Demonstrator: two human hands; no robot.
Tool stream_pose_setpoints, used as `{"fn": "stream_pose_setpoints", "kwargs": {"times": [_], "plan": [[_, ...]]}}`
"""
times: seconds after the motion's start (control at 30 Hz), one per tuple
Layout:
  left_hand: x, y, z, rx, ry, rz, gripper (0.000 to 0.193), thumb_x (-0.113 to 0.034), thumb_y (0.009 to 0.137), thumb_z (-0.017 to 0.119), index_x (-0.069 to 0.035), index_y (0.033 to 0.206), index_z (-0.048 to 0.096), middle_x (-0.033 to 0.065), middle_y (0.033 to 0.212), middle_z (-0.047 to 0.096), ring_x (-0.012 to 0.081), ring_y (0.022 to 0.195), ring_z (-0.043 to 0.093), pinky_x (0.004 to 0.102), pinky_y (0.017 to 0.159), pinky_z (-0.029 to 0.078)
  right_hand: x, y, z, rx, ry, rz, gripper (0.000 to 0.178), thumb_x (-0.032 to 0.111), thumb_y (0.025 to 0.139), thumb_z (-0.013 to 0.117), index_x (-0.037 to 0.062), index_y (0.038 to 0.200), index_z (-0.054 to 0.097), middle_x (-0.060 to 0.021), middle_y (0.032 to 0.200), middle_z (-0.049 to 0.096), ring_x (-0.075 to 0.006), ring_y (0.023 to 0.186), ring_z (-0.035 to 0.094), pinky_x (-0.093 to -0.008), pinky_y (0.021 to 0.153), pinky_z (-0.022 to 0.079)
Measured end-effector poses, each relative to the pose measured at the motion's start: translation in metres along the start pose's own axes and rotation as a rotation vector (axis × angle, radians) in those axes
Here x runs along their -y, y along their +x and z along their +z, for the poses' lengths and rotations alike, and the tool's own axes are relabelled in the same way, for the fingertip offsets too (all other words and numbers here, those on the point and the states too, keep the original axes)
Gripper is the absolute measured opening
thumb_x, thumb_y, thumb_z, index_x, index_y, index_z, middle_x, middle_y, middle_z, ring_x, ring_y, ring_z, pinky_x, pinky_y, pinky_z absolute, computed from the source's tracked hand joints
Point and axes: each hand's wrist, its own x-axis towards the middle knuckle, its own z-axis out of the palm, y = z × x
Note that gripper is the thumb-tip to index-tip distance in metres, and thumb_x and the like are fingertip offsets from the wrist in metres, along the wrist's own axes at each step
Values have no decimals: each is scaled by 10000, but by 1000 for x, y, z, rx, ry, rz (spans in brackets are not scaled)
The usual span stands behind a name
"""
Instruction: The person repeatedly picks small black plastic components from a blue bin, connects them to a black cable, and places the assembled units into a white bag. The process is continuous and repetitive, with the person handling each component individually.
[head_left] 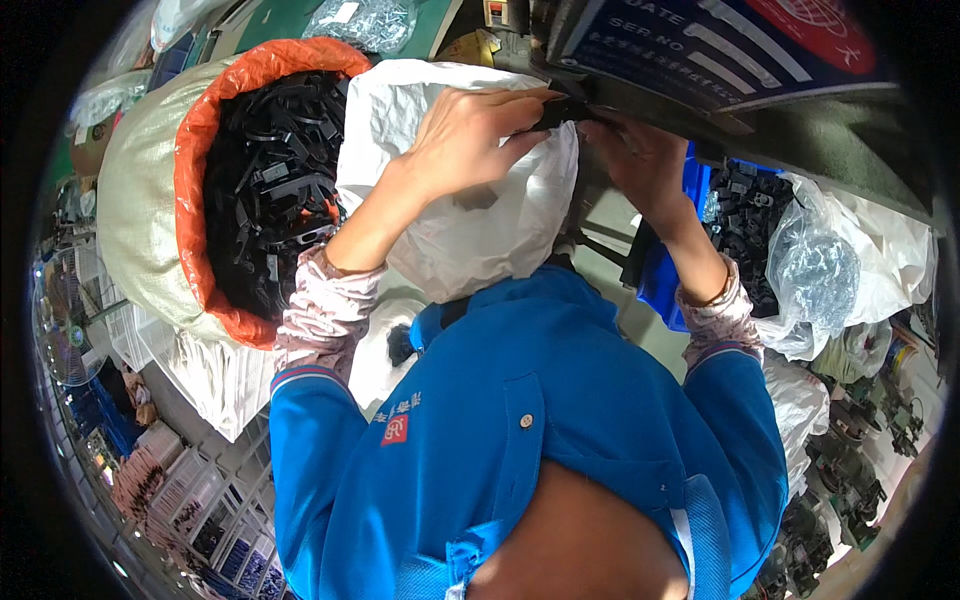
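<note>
Just under the dark machine, a small black part (pixel 563 112) sits between my two hands. My left hand (pixel 475 140) is closed on its left end, thumb below and fingers stretched along the top. At the other side, my right hand (pixel 640 165) has its fingers bent in beside the part, in shade; what they grip is hidden. A white plastic bag (pixel 500 235) hangs wide-mouthed below my left hand and forearm. To the left stands a woven sack (pixel 145 205) with an orange lining (pixel 190 215), full of black plastic pieces (pixel 275 180).
The machine (pixel 840 140) with a blue label plate (pixel 690 55) overhangs at the upper right. Beside my right forearm is a blue bin (pixel 660 285) of small black parts (pixel 745 210). Clear bags (pixel 815 265) lie against it. A bag of metal pieces (pixel 365 25) rests on a green surface behind.
</note>
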Motion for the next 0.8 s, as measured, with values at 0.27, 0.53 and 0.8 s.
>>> {"fn": "stream_pose_setpoints", "kwargs": {"times": [0.27,0.53,0.8], "plan": [[15,15,4,274,-39,-203,218,-205,752,681,-67,795,519,115,687,572,327,655,576,394,553,429,-4,-3,6,87,313,459,254,-27,833,648,-46,1083,607,-79,917,663,-101,768,617,-226,670,515],[20,-9,-3,198,-219,-300,235,-253,796,678,-89,948,606,126,776,636,338,684,585,392,614,451,-15,-1,4,74,316,408,263,27,859,627,-62,1104,598,-107,972,664,-131,813,618,-267,702,527],[15,-8,-5,220,-212,-268,213,-185,832,683,-26,964,631,102,774,648,150,621,545,293,611,457,-129,5,21,750,-1026,172,405,288,944,440,80,1286,500,-181,1258,532,-339,1162,493,-464,973,382]]}}
